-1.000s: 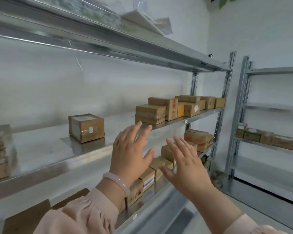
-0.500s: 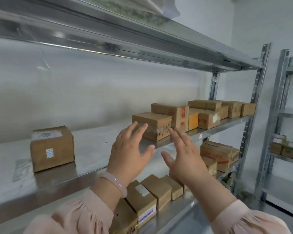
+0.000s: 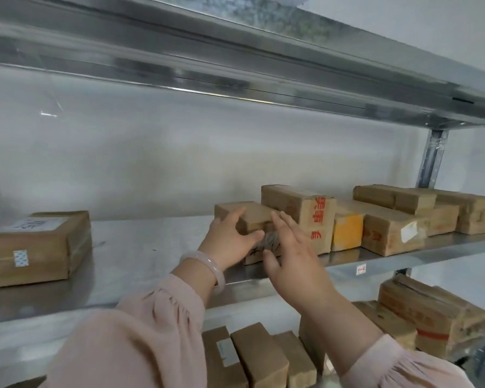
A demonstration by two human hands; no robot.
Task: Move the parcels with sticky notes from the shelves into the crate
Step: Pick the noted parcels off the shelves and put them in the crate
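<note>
- The shelf (image 3: 146,247) was bare metal, smooth, dully shiny.
- The parcel (image 3: 254,216) at its front edge was brown card under glossy tape.
- The sleeve (image 3: 140,340) was matt pink cloth; the bracelet (image 3: 207,264) glossy.

The left hand (image 3: 228,243) and right hand (image 3: 293,254) hide the front of the parcel (image 3: 254,214), whose marking is blurred.
</note>
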